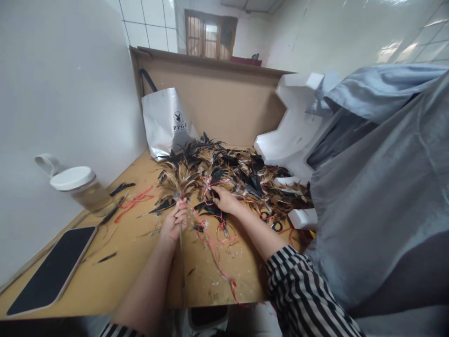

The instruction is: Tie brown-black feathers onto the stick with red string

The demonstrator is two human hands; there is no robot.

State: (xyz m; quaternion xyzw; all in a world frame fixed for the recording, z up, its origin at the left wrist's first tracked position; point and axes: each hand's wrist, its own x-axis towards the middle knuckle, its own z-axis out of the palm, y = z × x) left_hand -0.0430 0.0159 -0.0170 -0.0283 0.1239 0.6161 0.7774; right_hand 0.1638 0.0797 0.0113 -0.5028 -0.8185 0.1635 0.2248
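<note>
My left hand (172,222) is closed around the base of a brown feather bundle (178,180), which fans out above the fingers. A thin stick (181,262) runs down from this hand toward the table's front edge. My right hand (224,200) reaches into the heap of brown and black feathers (245,173), its fingers curled together beside a knot of pink string; what they pinch is hidden. Below it lies a tied black feather bundle (219,214). A long pink string (212,245) trails over the table to its front edge.
On the left are a phone (52,271), a lidded cup (82,189) and red string (133,202). A silver bag (164,121) stands behind. At right are scissors (277,226), white foam (291,126) and grey cloth (382,187). Cardboard (224,98) walls the back.
</note>
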